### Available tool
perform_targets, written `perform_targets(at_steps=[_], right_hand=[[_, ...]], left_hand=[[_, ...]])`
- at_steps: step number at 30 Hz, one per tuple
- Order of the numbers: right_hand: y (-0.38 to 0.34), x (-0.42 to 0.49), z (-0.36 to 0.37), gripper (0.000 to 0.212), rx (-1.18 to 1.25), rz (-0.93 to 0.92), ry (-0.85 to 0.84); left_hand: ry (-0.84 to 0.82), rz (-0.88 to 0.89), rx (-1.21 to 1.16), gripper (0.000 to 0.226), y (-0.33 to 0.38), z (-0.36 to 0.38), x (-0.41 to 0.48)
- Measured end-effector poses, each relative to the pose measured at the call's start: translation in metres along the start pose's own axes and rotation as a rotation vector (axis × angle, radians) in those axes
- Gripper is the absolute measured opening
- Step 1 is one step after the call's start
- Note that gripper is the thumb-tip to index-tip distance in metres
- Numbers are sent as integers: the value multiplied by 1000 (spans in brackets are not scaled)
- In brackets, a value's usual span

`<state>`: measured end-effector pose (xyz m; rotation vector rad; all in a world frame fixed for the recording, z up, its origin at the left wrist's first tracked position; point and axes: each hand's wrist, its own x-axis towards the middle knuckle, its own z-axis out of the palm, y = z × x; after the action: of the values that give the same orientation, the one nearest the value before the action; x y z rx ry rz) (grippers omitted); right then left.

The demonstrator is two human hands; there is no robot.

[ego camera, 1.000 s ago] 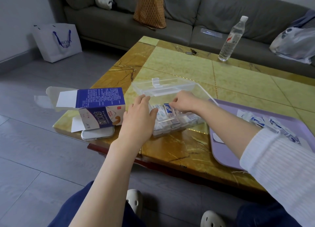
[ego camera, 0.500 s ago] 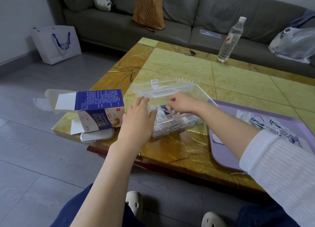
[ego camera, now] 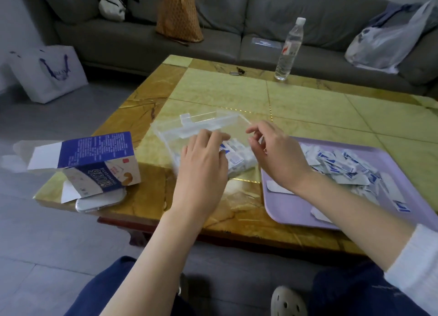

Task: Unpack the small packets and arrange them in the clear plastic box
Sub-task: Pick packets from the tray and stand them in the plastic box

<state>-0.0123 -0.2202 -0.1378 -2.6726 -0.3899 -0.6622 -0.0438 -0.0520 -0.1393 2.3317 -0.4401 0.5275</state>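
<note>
The clear plastic box [ego camera: 166, 135] stands on the table with its lid raised behind it, and several white-and-blue packets [ego camera: 237, 158] lie inside. My left hand [ego camera: 203, 159] rests flat against the box's near side, fingers over the rim. My right hand [ego camera: 275, 149] hovers just right of the box with fingers spread and nothing in them. A heap of loose packets [ego camera: 341, 164] lies on the purple tray [ego camera: 296, 209] to the right. The opened blue-and-white carton [ego camera: 99, 159] lies on its side to the left.
A phone [ego camera: 99, 203] lies under the carton near the table's front edge. A water bottle [ego camera: 289, 50] and keys [ego camera: 237, 71] sit at the far edge. A grey sofa with bags runs behind, and a white shopping bag [ego camera: 47, 73] stands on the floor at left.
My right hand has lifted out of the box and drawn back to the right, fingers now spread and empty. My left hand slid up over the box's near rim.
</note>
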Motion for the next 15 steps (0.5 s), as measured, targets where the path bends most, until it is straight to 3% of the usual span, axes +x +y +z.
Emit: perform_targets(at_steps=[4,10,13,15], right_hand=[[53,-26,-13,19,-64,211,21],[133,-52,-30,66,-293,534,-348],[158,-59,-35,81,-243,677,-462],[164,-60,-37,81,-192,711,-506]], left_hand=[[-168,161,-18,25,22,30,-3],[-424,270,131,35,42,73,2],[-510,293,204,40,45,93,5],[-568,299,252,42,46,104,6]])
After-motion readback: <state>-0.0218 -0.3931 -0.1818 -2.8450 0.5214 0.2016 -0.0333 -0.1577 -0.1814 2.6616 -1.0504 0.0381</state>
